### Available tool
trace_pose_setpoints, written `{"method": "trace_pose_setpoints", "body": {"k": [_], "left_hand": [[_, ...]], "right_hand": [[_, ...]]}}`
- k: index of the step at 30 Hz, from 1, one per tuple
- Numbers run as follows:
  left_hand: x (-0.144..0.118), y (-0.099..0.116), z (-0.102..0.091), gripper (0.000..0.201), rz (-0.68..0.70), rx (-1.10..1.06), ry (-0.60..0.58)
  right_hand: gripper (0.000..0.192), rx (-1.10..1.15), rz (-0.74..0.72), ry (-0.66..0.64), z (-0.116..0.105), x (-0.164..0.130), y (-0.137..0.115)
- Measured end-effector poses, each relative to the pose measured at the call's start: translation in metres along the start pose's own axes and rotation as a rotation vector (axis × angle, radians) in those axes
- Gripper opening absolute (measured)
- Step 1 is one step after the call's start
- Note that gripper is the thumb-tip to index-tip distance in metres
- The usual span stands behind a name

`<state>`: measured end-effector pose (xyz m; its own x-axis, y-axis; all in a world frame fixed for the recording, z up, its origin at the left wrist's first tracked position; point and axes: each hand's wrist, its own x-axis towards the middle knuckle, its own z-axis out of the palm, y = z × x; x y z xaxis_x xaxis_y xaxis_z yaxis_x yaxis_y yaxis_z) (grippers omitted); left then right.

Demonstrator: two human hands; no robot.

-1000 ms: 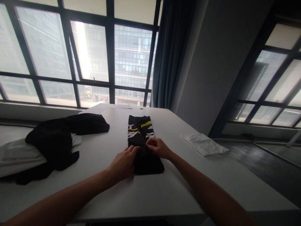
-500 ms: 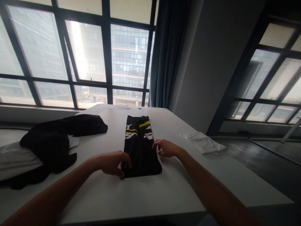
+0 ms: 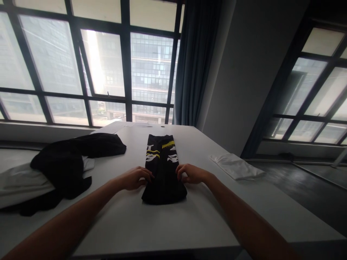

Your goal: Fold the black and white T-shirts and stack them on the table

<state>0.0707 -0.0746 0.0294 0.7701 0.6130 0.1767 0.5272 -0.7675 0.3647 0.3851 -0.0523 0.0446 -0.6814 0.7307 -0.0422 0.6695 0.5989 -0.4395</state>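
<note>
left hand (image 3: 135,178) pinching folded black garment (image 3: 163,169) left edge | right hand (image 3: 192,173) pinching right edge | centre frame, on worktop (image 3: 189,224)

Print on folded black garment (image 3: 162,159): white and yellow marks, not possible to read as letters.
Other readable text, labels, numbers: none visible in this view.
</note>
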Motion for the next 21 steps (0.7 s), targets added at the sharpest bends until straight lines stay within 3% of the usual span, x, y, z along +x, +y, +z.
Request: {"method": "trace_pose_setpoints", "body": {"k": [4, 8, 9, 11, 14, 17, 21], "left_hand": [[-0.003, 0.007, -0.012, 0.024, -0.040, -0.142, -0.030], [-0.003, 0.010, -0.015, 0.028, -0.126, -0.513, 0.031], [-0.001, 0.008, -0.013, 0.034, -0.165, -0.622, 0.081], [0.005, 0.003, -0.006, 0.046, -0.248, -0.790, 0.235], [0.014, -0.009, 0.005, 0.055, -0.452, -0.869, 0.443], [0.016, -0.022, 0.014, 0.065, -0.624, -0.833, 0.422], [0.013, -0.028, 0.020, 0.070, -0.582, -0.603, 0.329]], "right_hand": [[0.014, 0.173, -0.019, -0.097, -0.010, -0.008, 0.000], [0.027, 0.564, -0.035, -0.219, -0.017, -0.013, -0.005], [0.031, 0.644, -0.042, -0.165, -0.017, -0.012, -0.005], [0.035, 0.721, -0.010, 0.065, -0.013, -0.005, -0.003], [0.033, 0.684, 0.230, 0.396, -0.002, 0.008, 0.004], [0.036, 0.642, 0.456, 0.409, 0.008, 0.017, 0.009], [0.043, 0.551, 0.420, 0.358, 0.018, 0.023, 0.010]]}}
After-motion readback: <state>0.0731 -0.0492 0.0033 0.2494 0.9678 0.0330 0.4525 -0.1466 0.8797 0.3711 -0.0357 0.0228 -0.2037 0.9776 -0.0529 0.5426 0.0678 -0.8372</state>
